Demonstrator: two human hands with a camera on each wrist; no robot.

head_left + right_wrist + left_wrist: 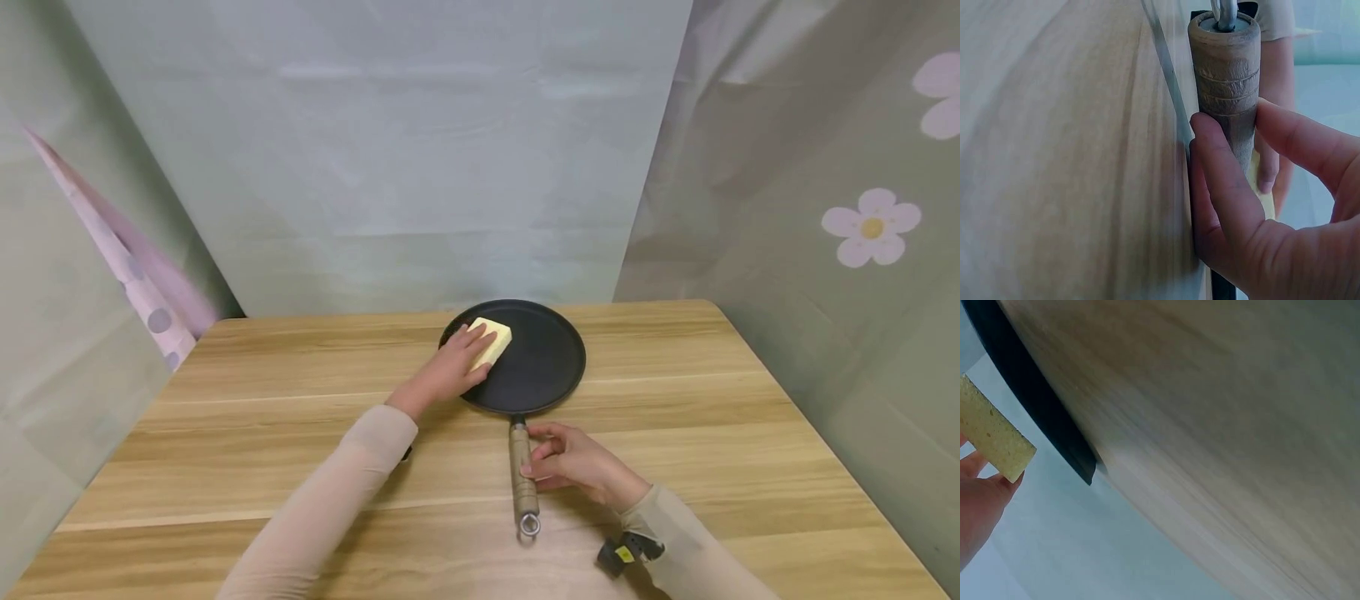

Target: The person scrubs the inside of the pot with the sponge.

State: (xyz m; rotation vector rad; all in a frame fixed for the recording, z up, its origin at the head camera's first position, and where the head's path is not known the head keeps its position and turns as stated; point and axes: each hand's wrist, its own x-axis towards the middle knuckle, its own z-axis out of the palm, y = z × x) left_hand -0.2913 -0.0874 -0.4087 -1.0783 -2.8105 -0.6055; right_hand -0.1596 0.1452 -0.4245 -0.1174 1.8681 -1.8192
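A flat black frying pan (543, 358) lies towards the back of the table, its ribbed wooden handle (521, 479) pointing at me and ending in a metal ring (529, 524). My left hand (452, 368) grips a pale yellow sponge (497, 335) over the left part of the pan. In the left wrist view the sponge (991, 432) is a thick block beside the dark pan rim (1035, 394). With thumb and fingers on opposite sides, my right hand (576, 463) pinches the handle; the right wrist view shows this grip on the wood (1225, 75) close up.
The wooden table (300, 367) has a back edge just behind the pan. Grey-green sheeting (435, 167) hangs behind it, and flowered fabric (795, 292) hangs on the right. A black strapped device (628, 552) sits at my right wrist.
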